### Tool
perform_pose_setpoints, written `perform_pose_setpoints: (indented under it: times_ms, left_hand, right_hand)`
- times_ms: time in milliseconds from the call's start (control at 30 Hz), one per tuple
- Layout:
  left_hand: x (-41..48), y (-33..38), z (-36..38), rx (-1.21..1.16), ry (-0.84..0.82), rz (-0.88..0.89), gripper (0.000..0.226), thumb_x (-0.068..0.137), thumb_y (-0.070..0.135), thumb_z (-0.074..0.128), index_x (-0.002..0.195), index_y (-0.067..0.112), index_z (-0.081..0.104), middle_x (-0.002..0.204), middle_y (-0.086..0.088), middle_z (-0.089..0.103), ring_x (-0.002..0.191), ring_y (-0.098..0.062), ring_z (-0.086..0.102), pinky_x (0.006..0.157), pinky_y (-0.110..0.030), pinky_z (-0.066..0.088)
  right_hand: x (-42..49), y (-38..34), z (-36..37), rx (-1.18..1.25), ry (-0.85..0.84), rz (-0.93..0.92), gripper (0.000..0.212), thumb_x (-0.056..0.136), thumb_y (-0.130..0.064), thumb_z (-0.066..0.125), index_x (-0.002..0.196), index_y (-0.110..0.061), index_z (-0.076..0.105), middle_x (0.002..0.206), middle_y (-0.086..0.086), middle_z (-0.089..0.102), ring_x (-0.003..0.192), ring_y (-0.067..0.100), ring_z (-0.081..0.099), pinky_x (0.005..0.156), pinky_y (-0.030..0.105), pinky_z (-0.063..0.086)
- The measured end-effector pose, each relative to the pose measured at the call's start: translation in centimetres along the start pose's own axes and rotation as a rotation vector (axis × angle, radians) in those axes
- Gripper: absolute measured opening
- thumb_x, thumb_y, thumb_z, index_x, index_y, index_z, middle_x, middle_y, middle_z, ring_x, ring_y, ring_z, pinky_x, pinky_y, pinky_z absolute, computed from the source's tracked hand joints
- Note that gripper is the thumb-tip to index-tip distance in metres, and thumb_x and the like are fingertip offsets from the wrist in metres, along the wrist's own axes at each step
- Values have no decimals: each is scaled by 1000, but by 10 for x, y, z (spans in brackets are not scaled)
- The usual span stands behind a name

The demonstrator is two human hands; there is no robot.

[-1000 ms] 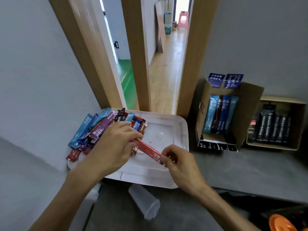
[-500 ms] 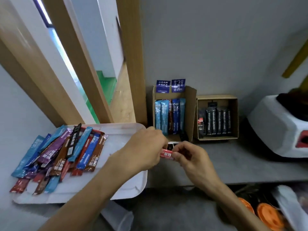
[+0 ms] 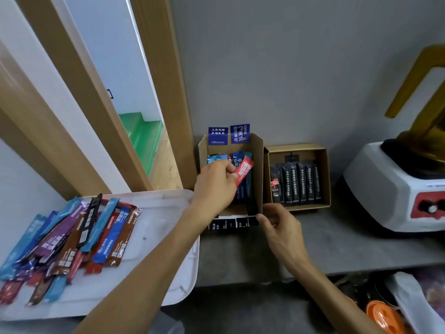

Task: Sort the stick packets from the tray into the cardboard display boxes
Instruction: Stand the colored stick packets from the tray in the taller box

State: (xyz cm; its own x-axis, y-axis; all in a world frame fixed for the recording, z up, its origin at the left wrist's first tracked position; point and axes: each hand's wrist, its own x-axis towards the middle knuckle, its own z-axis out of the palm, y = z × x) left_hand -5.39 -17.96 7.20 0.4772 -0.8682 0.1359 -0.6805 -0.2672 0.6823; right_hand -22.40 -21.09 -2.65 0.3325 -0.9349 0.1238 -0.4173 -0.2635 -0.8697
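Observation:
My left hand pinches a red stick packet and holds it tilted inside the left cardboard display box, over the blue packets standing there. My right hand is below the box, with thumb and fingers at its front right corner; whether they grip the flap is unclear. A second cardboard box to the right holds black packets. The white tray at the left carries a pile of several blue, purple, red, brown and black stick packets.
A white and red appliance with an amber jar stands at the right on the grey counter. Wooden door posts rise behind the tray. Below the counter edge are an orange lid and a white bag.
My left hand has carried the red packet from in front of the tray up into the left box. My right hand let go of it and dropped to the box's front corner.

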Motion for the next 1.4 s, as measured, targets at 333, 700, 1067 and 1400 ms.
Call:
perform_pose_setpoints:
  times_ms: [333, 700, 1067, 1400]
  left_hand:
    - [32, 2, 60, -245, 165, -136, 19, 95, 9, 60, 112, 16, 65, 114, 2, 66, 111, -14, 60, 94, -31, 49]
    - [31, -18, 81, -98, 214, -27, 39, 91, 8, 63, 128, 19, 54, 129, 0, 60, 124, -17, 55, 102, -42, 50]
    - [16, -26, 89, 218, 115, 181, 63, 90, 8, 65, 143, 22, 35, 134, -7, 48, 112, -24, 62, 89, -35, 55]
    - [18, -20, 91, 187, 92, 166, 61, 96, 13, 59, 148, 22, 28, 134, -9, 49, 107, -26, 65, 85, -37, 56]
  right_hand:
    - [3, 7, 1, -49, -28, -45, 18, 95, -23, 67, 113, -21, 68, 96, -11, 70, 86, -5, 64, 74, 8, 50]
    - [4, 10, 0, -8, -65, -59, 14, 95, -20, 67, 108, -24, 67, 93, -12, 69, 88, -5, 63, 72, 9, 50]
    - [4, 12, 1, -10, -69, -82, 14, 95, -17, 67, 106, -26, 67, 92, -12, 69, 84, -1, 66, 74, 18, 55]
    - [4, 11, 0, -39, -76, -62, 16, 95, -20, 67, 111, -24, 67, 97, -12, 69, 88, -2, 65, 75, 12, 53]
